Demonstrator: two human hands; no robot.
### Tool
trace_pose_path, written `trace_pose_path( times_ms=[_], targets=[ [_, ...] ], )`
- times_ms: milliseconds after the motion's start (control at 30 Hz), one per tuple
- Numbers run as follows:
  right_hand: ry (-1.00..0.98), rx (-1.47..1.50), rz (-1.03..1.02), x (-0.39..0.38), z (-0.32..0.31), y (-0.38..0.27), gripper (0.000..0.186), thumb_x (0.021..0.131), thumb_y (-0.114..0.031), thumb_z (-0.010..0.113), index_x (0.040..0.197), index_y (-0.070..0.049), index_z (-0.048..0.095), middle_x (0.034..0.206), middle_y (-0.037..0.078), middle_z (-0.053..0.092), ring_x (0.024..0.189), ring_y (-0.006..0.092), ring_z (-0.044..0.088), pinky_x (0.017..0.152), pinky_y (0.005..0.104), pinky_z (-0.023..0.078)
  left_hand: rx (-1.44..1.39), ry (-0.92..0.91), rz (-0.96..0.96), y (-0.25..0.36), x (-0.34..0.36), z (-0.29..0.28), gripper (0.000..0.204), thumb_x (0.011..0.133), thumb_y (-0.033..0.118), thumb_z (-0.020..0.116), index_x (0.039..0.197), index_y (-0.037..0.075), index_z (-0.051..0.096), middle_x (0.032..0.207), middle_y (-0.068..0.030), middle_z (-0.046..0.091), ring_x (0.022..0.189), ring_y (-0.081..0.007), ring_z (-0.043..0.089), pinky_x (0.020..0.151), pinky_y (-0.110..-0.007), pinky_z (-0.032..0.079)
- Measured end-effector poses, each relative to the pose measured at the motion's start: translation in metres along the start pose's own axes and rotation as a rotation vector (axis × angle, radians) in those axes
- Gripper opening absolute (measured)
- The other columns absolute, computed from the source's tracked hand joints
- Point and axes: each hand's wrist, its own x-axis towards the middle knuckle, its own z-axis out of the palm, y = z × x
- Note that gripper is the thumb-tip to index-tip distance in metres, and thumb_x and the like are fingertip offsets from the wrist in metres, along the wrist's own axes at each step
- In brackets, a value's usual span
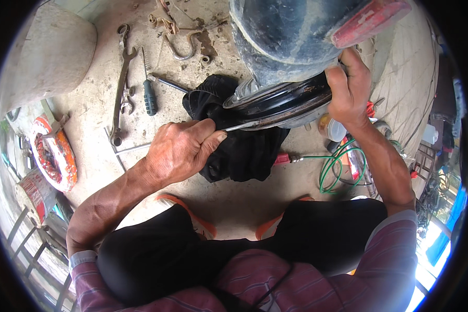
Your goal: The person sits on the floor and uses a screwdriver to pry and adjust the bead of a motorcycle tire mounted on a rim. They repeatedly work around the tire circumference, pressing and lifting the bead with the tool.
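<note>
My left hand [179, 148] is closed round a thin metal T-handle bar [239, 126]. The bar's far tip rests against the lower edge of a black wheel rim [281, 104]. At the rim's right end my right hand [348, 88] is closed on its edge, close under a dusty dark mudguard [286, 41] with a red lens [369, 23]. The mudguard covers the wheel's upper part, and some of my right fingers are hidden behind the rim. A bunched black cloth [244, 156] lies beneath the wheel on the concrete floor.
On the left lie a long wrench [124, 78] and a screwdriver [149, 96]. A metal hook [182, 49] and loose hardware lie at the far side. An orange-white ring [54, 153] stands far left. To the right are a green hose [325, 174] and a small tub [332, 128].
</note>
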Motion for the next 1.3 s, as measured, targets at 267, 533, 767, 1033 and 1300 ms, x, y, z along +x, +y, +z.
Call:
trace_pose_path(
  times_ms=[267, 533, 767, 1033, 1300],
  targets=[
    [-0.025, 0.047, 0.062, 0.009, -0.003, 0.005, 0.021, 0.096, -0.017, 0.06, 0.1, 0.004, 0.062, 0.088, 0.012, 0.057, 0.081, 0.0216, 0.051, 0.076, 0.0345, 0.046, 0.033, 0.077, 0.05, 0.007, 0.008, -0.002, 0.038, 0.113, 0.03, 0.066, 0.088, 0.003, 0.06, 0.075, -0.018, 0.064, 0.064, -0.0423, 0.069, 0.056, -0.051, 0.052],
    [-0.038, -0.017, -0.013, 0.007, 0.007, -0.008, 0.024, 0.091, -0.016, 0.064, 0.103, 0.005, 0.067, 0.089, 0.018, 0.063, 0.08, 0.031, 0.059, 0.075, 0.039, 0.049, 0.024, 0.153, 0.103, 0.045, 0.042, -0.019, 0.032, 0.113, 0.029, 0.066, 0.093, 0.004, 0.063, 0.079, -0.0173, 0.065, 0.068, -0.0429, 0.068, 0.057, -0.051, 0.054],
    [0.004, 0.087, 0.095, 0.004, -0.001, 0.001, 0.019, 0.092, -0.013, 0.062, 0.1, 0.005, 0.063, 0.086, 0.015, 0.058, 0.079, 0.0251, 0.055, 0.074, 0.0365, 0.047, 0.178, 0.105, 0.029, -0.009, -0.011, 0.018, 0.032, 0.111, 0.029, 0.069, 0.091, 0.005, 0.063, 0.081, -0.0144, 0.064, 0.067, -0.0386, 0.069, 0.058, -0.048, 0.056],
    [-0.041, 0.06, 0.07, 0.01, -0.002, 0.003, 0.024, 0.097, -0.017, 0.057, 0.104, 0.004, 0.065, 0.088, 0.01, 0.061, 0.083, 0.0175, 0.053, 0.078, 0.0341, 0.048, 0.083, 0.1, -0.07, -0.016, -0.01, 0.015, 0.039, 0.111, 0.037, 0.068, 0.088, 0.005, 0.066, 0.08, -0.0149, 0.069, 0.07, -0.0403, 0.072, 0.061, -0.051, 0.058],
    [-0.04, 0.081, 0.067, 0.007, 0.002, -0.001, 0.024, 0.096, -0.016, 0.058, 0.105, 0.004, 0.066, 0.091, 0.011, 0.064, 0.085, 0.0186, 0.056, 0.082, 0.0341, 0.049, -0.097, 0.185, 0.026, 0.008, 0.01, 0.021, 0.038, 0.113, 0.034, 0.065, 0.09, 0.004, 0.064, 0.079, -0.0167, 0.067, 0.071, -0.0433, 0.071, 0.06, -0.052, 0.056]
  ],
)
